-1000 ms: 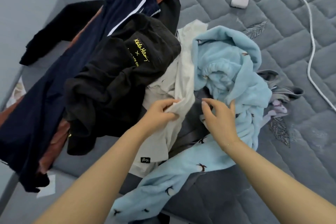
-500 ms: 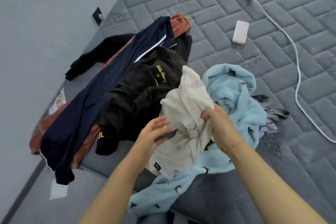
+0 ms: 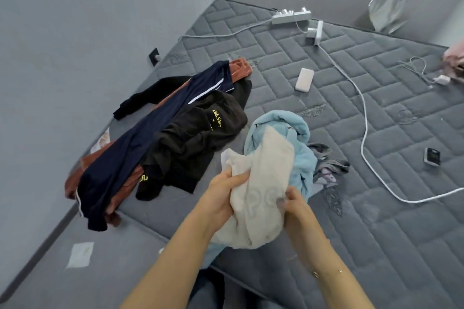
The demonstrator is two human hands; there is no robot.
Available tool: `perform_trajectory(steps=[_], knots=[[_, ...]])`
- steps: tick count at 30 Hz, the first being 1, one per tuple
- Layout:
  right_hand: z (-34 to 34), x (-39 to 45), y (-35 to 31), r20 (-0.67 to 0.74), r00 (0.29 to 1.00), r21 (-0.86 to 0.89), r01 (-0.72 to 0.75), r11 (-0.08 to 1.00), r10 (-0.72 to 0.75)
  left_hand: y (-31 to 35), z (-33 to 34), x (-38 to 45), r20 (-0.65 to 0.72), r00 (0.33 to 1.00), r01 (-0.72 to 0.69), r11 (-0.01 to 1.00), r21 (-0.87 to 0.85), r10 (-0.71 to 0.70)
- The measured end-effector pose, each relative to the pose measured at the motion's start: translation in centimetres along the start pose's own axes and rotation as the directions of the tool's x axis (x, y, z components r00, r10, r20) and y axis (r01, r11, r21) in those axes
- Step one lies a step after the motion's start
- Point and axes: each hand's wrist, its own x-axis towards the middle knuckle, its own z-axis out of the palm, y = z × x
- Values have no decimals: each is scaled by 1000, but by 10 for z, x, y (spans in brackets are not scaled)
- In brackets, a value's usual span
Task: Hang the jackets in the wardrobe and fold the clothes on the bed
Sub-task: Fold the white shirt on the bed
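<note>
I see a cream garment (image 3: 258, 198) bunched up between both of my hands, lifted above the near edge of a grey quilted mattress (image 3: 376, 133). My left hand (image 3: 223, 195) grips its left side, fingers curled into the cloth with the thumb on top near a raised fold. My right hand (image 3: 296, 208) holds the lower right side, fingers bent inward and pinching the fabric, the fingertips partly buried in it so I cannot tell exactly how each one lies. The garment's upper part rises past my hands and its lower part droops below them. Just behind it on the mattress lies a light blue fleece garment (image 3: 298, 133), and beside that, to the right, a small heap of grey and lilac cloth (image 3: 326, 165). To the left lies a pile of dark clothes: a black top with yellow lettering (image 3: 200, 133), a navy garment with a white stripe (image 3: 140, 153) across it, and a rust-brown piece (image 3: 125, 190) underneath, hanging over the mattress edge. Farther back rest a white power bank (image 3: 304, 79), a white cable (image 3: 364, 133) and a power strip (image 3: 290, 15).
</note>
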Motion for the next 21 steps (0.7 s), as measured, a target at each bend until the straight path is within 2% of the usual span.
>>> perform_trajectory(steps=[3,6,10,12,14,17,19,21], knots=[[-10,-22,-17,-62,996,123,68,990,-60,-18,27,-35,11,999,-49,998,35,49],[-14,-46,-28,-208,961,39,195,980,-183,-32,49,-64,21,994,-108,988,115,106],[-20,-77,-28,-424,882,-42,205,978,-203,-49,65,-105,76,989,-142,972,186,130],[-23,-96,-28,-430,880,28,239,971,-205,-57,66,-125,110,986,-147,960,239,123],[-27,-116,-31,-374,904,186,293,938,-208,-61,65,-143,163,982,-146,929,339,95],[-34,-152,-38,-341,912,367,353,861,-229,-56,59,-170,209,976,-163,821,547,55],[-33,-180,-43,-341,909,418,375,827,-240,-51,55,-183,185,976,-207,761,615,116],[-27,-211,-47,-343,905,433,390,813,-252,-50,55,-195,184,962,-271,769,579,201]])
